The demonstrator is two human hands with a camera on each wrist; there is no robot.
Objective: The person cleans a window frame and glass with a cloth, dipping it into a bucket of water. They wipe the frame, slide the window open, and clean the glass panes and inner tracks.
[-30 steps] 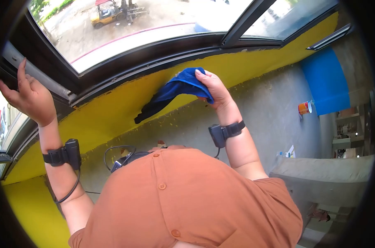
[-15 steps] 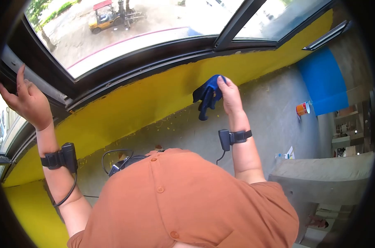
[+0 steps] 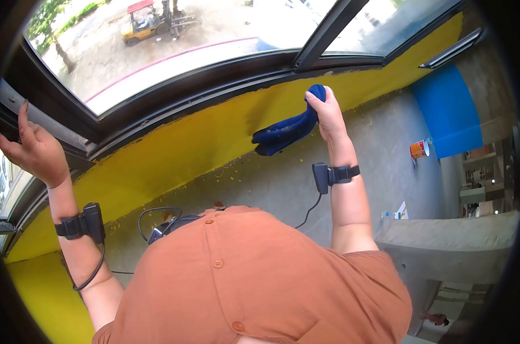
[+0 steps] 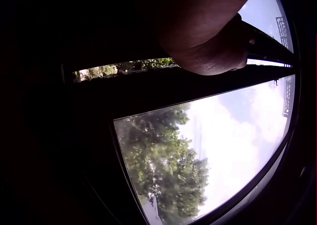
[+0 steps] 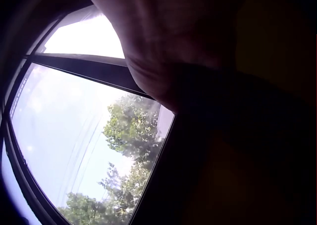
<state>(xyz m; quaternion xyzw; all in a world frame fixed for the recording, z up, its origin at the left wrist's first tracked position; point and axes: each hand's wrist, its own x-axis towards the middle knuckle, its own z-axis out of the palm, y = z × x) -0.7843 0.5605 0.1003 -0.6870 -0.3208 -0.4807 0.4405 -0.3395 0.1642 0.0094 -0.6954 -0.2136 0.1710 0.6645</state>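
In the head view my right hand (image 3: 330,117) is raised before the yellow wall, pinching one end of a dark blue cloth (image 3: 288,131) between thumb and fingers. The rest of the cloth trails down to the left, folded along its length. At the far left, my left hand (image 3: 35,153) is up against the grey-and-black window frame (image 3: 48,114), index finger and thumb extended, the other fingers bent. The left wrist view has the dark left hand (image 4: 208,41) overlapping the frame. In the right wrist view the right hand (image 5: 163,51) appears in shadow and the cloth is lost in darkness.
A wide window pane (image 3: 174,54) runs above the yellow wall (image 3: 174,146). An orange-labelled can (image 3: 419,149) stands on the grey floor (image 3: 374,155) near a blue wall section (image 3: 449,114). A cable (image 3: 313,212) hangs from the right wrist strap. Outside is a forklift (image 3: 142,26).
The right hand first swung right and down with the cloth, then rose slightly, the cloth swinging out to the left. The left hand stays at the window frame.
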